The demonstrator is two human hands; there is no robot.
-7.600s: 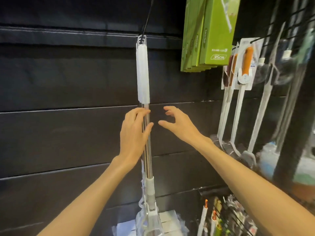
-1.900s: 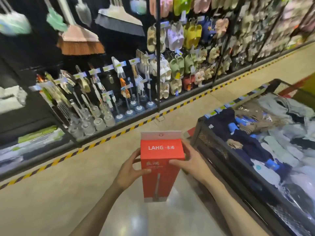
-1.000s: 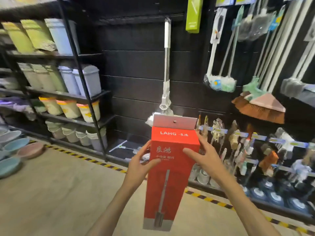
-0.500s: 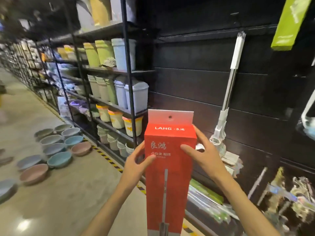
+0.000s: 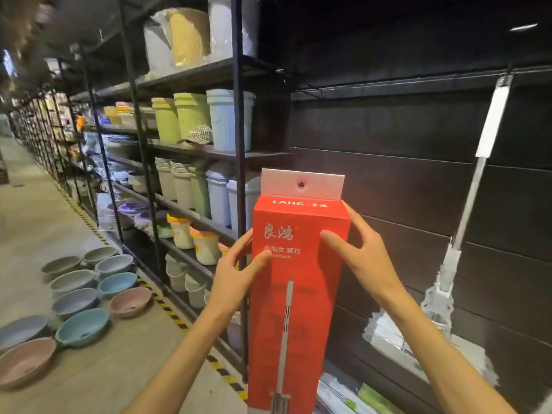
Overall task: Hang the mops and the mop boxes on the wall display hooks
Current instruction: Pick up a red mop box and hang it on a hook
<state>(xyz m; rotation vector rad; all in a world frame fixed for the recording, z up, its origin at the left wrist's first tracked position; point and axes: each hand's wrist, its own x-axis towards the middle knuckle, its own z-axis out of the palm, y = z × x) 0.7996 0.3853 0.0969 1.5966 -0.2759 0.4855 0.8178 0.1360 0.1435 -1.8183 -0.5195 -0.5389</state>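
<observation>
Box [image 5: 298, 294], red and tall, being held upright in front of the dark slatted wall [image 5: 403, 189], mid-air, touching neither wall nor shelf. White hang tab [image 5: 301, 184] sitting at its top, with one round hole through the middle. White lettering "LAHG" running under the tab, more characters below it, and a printed mop handle down the lower half.

Left hand [image 5: 236, 279] gripping the box's left edge, thumb pressing on the front face, the other fingers curling behind out of sight. Right hand [image 5: 363, 255] clasping the right edge a little higher, thumb lying across the front, fingers wrapping round the side. Both hands closing on the box (neither one free).

Mop [image 5: 469, 222] hanging at the right against the wall, its white grip near the top by a dark rail [image 5: 388, 88], metal shaft slanting down to a white head low on the wall. Well apart from the box.

Black shelf rack [image 5: 239, 150] standing just left of the wall, carrying stacked bins [image 5: 227, 121] in pale green, white and blue, with a checked cap [image 5: 198, 134] resting on one shelf. Basins [image 5: 83, 327] in blue, grey and pink lying on the floor [image 5: 44, 222] at the left, beside a yellow-and-black stripe [image 5: 170, 312] running along the rack's foot.
</observation>
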